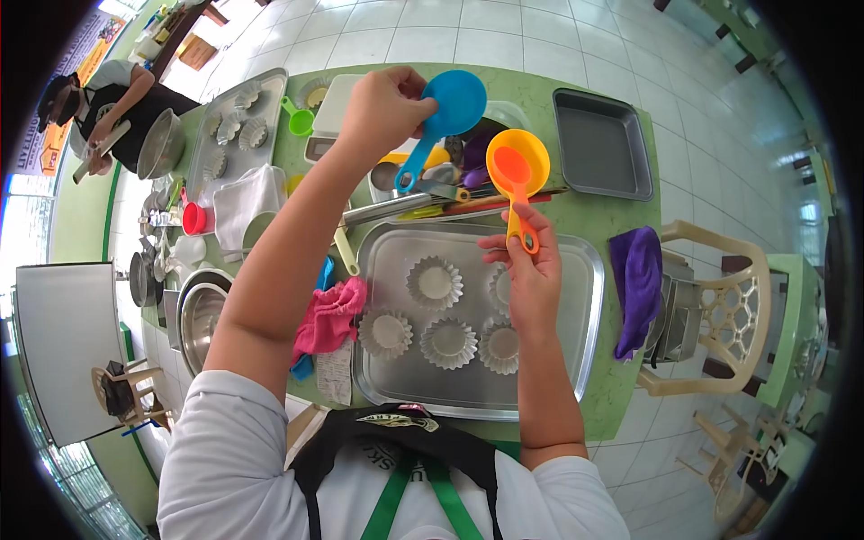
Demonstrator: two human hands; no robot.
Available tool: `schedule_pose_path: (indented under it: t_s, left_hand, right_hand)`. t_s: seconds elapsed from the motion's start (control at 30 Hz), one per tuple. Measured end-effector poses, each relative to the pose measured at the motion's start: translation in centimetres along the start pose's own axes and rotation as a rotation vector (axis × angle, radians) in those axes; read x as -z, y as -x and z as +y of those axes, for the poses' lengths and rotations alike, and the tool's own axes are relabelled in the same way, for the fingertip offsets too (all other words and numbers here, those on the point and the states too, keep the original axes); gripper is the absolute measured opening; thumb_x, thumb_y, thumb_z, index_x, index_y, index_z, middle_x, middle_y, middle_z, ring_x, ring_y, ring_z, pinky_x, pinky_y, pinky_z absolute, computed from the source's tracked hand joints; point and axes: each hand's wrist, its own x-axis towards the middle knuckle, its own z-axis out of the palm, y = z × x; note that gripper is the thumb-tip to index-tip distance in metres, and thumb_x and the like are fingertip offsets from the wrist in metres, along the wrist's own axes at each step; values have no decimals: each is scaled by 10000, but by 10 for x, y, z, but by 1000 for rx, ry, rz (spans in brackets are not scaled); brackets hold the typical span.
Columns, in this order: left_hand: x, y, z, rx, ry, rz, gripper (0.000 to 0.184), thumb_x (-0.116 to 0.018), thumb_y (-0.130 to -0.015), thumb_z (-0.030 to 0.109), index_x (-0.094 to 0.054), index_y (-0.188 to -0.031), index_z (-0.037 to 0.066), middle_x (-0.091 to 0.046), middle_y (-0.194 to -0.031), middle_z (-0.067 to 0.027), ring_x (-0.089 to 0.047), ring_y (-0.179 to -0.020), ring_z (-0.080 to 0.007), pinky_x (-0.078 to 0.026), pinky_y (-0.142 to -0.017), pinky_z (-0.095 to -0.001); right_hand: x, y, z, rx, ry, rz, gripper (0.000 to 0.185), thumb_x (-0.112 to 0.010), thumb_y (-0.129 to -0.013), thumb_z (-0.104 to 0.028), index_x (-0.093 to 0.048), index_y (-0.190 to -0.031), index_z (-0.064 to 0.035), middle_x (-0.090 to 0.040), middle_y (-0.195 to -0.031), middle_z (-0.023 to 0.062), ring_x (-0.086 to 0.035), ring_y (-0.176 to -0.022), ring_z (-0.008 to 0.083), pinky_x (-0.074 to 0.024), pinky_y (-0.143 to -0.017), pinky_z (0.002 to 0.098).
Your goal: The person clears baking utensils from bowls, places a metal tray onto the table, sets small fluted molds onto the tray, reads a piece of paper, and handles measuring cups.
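My left hand (391, 106) is raised over the far part of the table, its fingers pinched on the edge of a blue measuring cup (457, 101), whose handle hangs down toward me. Lower and to the right, my right hand (529, 265) grips the handles of a yellow measuring cup (537, 155) and a smaller orange one (510, 167), which sits nested inside it. Below my hands lies a large metal tray (405, 252) with several fluted tart molds (435, 283) on it.
A dark baking pan (603, 146) is at the far right, near a purple cloth (636, 288). Left of the tray are a pink cloth (328, 317) and metal bowls (202, 315). Another tray (202, 162) with molds lies far left; a person (117, 117) stands beyond.
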Motion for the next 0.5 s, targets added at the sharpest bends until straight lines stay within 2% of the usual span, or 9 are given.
schedule_pose_path:
  t_s: [0.13, 0.2, 0.5]
  left_hand:
    - [5, 5, 5, -14, -11, 20, 218, -664, -745, 79, -651, -918, -52, -677, -777, -109, -685, -601, -169, -583, -567, -279]
    - [7, 5, 5, -9, -29, 8, 198, -669, -763, 106, -646, -903, -32, -689, -849, -99, -690, -638, -152, -584, -590, -270]
    - [9, 10, 0, 1, -56, 1, 214, -667, -761, 120, -645, -920, -21, -686, -847, -96, -701, -634, -177, -580, -580, -287]
  right_hand:
    - [-6, 1, 5, 0, 11, 5, 339, -423, -982, 14, -481, -1310, -48, -519, -1232, 108, -666, -895, 187, -532, -748, 281]
    - [-8, 2, 7, -1, 18, 5, 340, -423, -981, 14, -481, -1310, -48, -516, -1233, 109, -666, -895, 186, -532, -749, 282]
    - [-9, 1, 12, -2, 42, 17, 353, -415, -979, 18, -481, -1320, -50, -523, -1246, 122, -667, -897, 196, -530, -745, 286]
